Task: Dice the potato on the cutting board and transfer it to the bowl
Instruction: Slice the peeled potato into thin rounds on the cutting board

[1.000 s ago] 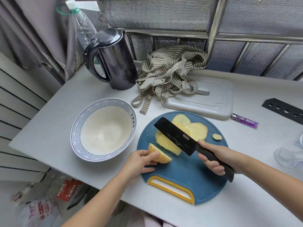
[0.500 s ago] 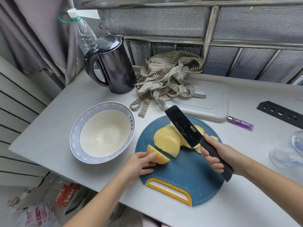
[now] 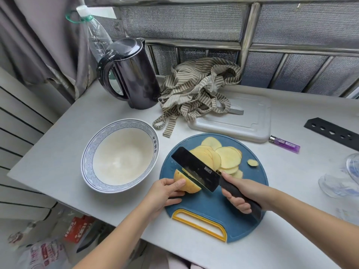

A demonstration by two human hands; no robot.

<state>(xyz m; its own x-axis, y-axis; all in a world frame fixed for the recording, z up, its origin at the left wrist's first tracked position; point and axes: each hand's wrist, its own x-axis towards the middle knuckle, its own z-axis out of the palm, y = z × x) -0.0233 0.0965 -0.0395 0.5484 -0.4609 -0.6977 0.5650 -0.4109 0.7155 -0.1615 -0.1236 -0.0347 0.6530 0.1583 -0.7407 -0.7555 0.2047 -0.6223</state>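
A round blue cutting board (image 3: 211,210) with a yellow handle lies on the grey table. My left hand (image 3: 165,193) holds the uncut end of the potato (image 3: 186,183) at the board's left edge. My right hand (image 3: 242,193) grips the handle of a black cleaver (image 3: 196,169), whose blade stands against the potato's cut face. Several thin potato slices (image 3: 225,158) are piled on the far half of the board. The white bowl (image 3: 120,154) with a blue patterned rim sits to the left of the board, with nothing in it.
A black kettle (image 3: 130,74) and a plastic bottle (image 3: 95,33) stand at the back left. A striped cloth (image 3: 196,90) lies over a white board (image 3: 244,123) behind the blue one. A purple lighter (image 3: 284,144), a black perforated bar (image 3: 332,133) and glassware (image 3: 342,181) sit right.
The cleaver swung to the right, pushing cut slices onto the pile, then came back left against the potato piece. My left hand stayed on the potato.
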